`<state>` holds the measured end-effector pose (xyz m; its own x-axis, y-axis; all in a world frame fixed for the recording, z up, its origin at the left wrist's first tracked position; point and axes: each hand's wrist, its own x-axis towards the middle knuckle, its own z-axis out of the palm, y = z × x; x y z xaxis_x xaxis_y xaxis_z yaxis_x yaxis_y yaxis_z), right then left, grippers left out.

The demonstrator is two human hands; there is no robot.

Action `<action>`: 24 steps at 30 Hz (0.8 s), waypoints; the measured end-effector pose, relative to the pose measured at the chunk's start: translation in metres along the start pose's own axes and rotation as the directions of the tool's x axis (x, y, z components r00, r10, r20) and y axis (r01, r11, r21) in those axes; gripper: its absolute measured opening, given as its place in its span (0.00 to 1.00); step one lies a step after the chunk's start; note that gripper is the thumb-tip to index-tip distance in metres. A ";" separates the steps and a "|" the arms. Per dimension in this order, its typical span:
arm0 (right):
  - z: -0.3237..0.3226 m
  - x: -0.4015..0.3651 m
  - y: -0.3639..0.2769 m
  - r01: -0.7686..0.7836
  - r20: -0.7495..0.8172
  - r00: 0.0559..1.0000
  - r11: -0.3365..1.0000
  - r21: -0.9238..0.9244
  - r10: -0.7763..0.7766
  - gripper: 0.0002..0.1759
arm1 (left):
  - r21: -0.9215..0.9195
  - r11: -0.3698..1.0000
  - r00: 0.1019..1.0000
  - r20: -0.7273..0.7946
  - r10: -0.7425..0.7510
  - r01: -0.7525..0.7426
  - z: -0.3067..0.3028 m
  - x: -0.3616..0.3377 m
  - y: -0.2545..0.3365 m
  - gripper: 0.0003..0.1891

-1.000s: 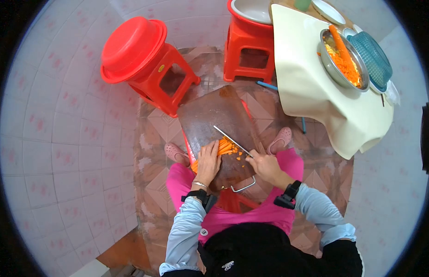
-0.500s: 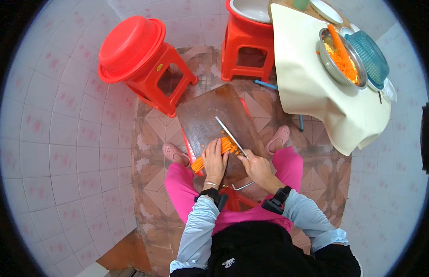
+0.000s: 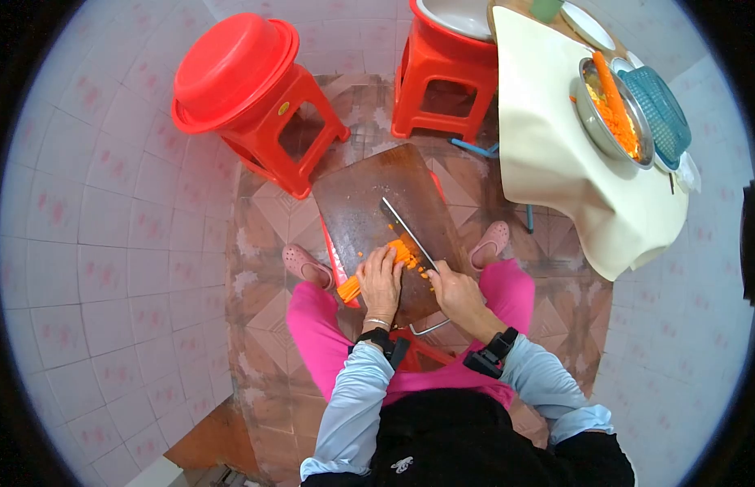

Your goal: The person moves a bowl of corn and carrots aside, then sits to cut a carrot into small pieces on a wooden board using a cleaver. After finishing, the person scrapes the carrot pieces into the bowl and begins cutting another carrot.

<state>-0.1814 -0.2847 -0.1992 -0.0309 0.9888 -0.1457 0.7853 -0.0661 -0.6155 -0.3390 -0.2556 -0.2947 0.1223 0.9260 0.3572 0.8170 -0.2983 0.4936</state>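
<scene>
My left hand [image 3: 380, 284] presses down on a bundle of carrot sticks [image 3: 349, 289], whose ends stick out on both sides of the fingers. In my right hand [image 3: 459, 299] is the handle of a kitchen knife [image 3: 409, 230], its blade running away from me just right of the carrot. Small diced carrot pieces [image 3: 412, 257] lie against the blade and between it and my left fingers. All of this rests on a dark wooden cutting board [image 3: 361, 191] in front of my knees.
At the right, a cream-covered table [image 3: 548, 162] bears a steel bowl [image 3: 593, 122] with chopped carrot and a whole carrot [image 3: 608, 85], beside a teal mesh basket [image 3: 666, 114]. Red stools [image 3: 296, 130] stand beyond the board, one topped by a red basin [image 3: 231, 69].
The knife blade has tilted, showing more of its dark side, and more diced pieces lie beside it. My left hand stays on the carrot. The view has shifted slightly.
</scene>
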 end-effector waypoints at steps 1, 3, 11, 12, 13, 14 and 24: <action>0.001 0.001 0.000 -0.007 0.030 1.000 0.999 -0.041 0.008 0.12 | -0.003 1.000 1.000 0.000 0.001 -0.001 0.000 0.000 0.000 0.19; 0.009 0.007 0.001 -0.035 0.045 0.998 0.996 -0.083 0.039 0.12 | -0.006 1.000 1.000 -0.001 0.000 0.000 0.001 0.001 -0.002 0.19; 0.023 0.022 0.003 -0.068 -0.009 0.998 0.991 -0.114 0.067 0.14 | -0.031 0.999 0.999 -0.017 -0.039 0.038 -0.001 0.000 0.001 0.17; 0.017 0.022 0.003 -0.064 -0.004 0.998 0.994 -0.094 0.064 0.14 | -0.034 0.999 0.999 -0.021 -0.038 0.037 0.001 0.000 0.000 0.17; 0.012 0.022 0.003 -0.058 0.002 0.998 0.996 -0.072 0.059 0.14 | -0.046 0.998 0.999 -0.020 -0.037 0.036 0.003 -0.001 -0.001 0.15; 0.010 0.021 0.003 -0.053 0.002 0.999 0.996 -0.073 0.054 0.14 | -0.057 0.998 0.999 -0.019 -0.037 0.036 0.004 -0.002 -0.004 0.14; 0.010 0.007 -0.004 -0.047 0.030 0.998 0.997 -0.054 0.049 0.13 | -0.009 0.999 0.999 0.000 -0.047 0.047 0.007 -0.004 -0.005 0.11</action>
<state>-0.1909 -0.2793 -0.2054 -0.0109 0.9799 -0.1990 0.8184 -0.1056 -0.5648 -0.3397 -0.2558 -0.3047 0.0833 0.9389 0.3338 0.8167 -0.2562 0.5170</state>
